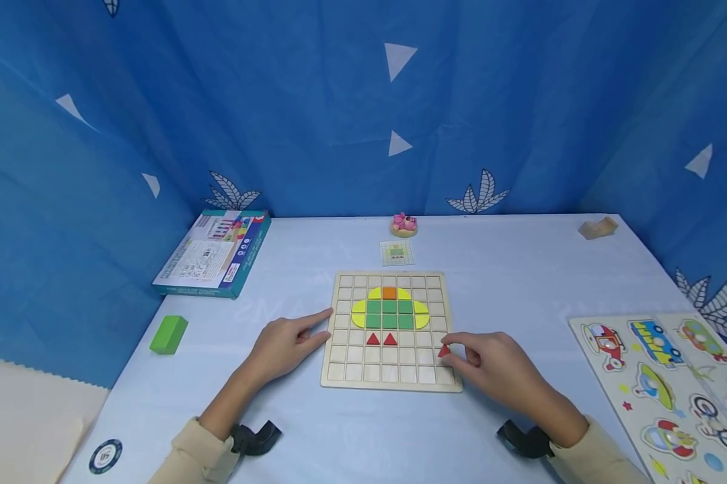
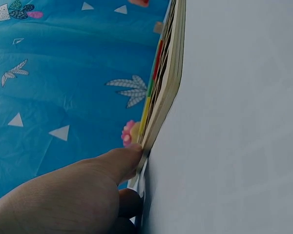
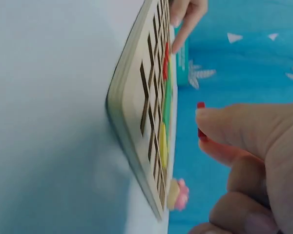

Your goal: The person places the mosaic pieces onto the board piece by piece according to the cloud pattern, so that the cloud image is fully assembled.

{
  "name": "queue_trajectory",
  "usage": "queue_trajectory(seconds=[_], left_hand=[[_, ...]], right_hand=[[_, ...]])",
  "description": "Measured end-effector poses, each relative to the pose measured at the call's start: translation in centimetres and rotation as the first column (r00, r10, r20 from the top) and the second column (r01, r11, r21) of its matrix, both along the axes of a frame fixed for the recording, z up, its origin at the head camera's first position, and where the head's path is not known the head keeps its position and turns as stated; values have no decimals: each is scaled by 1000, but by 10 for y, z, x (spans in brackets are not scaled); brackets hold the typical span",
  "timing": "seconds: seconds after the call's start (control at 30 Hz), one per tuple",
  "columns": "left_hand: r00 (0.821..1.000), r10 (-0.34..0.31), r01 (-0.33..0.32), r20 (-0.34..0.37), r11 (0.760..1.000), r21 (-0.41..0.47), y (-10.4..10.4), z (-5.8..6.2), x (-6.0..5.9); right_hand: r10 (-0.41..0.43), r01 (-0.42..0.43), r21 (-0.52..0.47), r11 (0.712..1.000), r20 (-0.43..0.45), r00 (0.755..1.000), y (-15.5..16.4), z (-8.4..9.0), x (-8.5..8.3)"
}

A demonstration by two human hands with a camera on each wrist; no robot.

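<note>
In the head view a wooden grid board (image 1: 393, 378) lies flat on the table. Green squares (image 1: 389, 314), yellow rounded pieces (image 1: 360, 314), an orange square (image 1: 389, 293) and two red triangles (image 1: 372, 339) sit in its cells. My left hand (image 1: 281, 348) touches the board's left edge with extended thumb and index finger; its wrist view shows the thumb (image 2: 119, 163) at the edge. Over the board's right side, my right hand (image 1: 499, 368) pinches another red triangle (image 1: 444, 351) between thumb and index finger. In the right wrist view that triangle (image 3: 201, 105) appears edge-on, apart from the board.
Behind the board lie a small pattern card (image 1: 396, 253) and a pink figurine (image 1: 404, 224). To the left are a flat box (image 1: 212, 255), a green block (image 1: 169, 335) and a round chip (image 1: 105, 456). A picture puzzle (image 1: 632, 396) lies right; a brown piece (image 1: 598, 228) sits far right.
</note>
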State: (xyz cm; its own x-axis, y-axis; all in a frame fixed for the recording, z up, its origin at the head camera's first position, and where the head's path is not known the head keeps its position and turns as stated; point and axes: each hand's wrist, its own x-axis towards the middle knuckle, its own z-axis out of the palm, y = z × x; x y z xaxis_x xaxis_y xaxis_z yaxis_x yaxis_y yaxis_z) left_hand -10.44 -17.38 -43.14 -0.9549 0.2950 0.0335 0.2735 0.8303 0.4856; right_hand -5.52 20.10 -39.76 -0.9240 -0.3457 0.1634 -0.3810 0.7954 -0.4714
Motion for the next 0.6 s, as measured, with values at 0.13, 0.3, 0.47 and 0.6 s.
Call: queue_trajectory(seconds=[0.13, 0.3, 0.47, 0.6], left_hand=[[1000, -2, 2, 0, 1000, 0, 0, 0, 0], [1000, -1, 1, 4, 1000, 4, 1, 1, 1], [1000, -4, 4, -6, 1000, 0, 0, 2, 0], [1000, -3, 3, 1, 1000, 3, 0, 2, 0]], right_hand=[[17, -16, -71, 997, 10, 1000, -14, -5, -13], [42, -36, -124, 992, 44, 998, -31, -13, -25], [68, -58, -140, 988, 68, 995, -41, -20, -32], [66, -57, -138, 989, 61, 996, -45, -24, -36]])
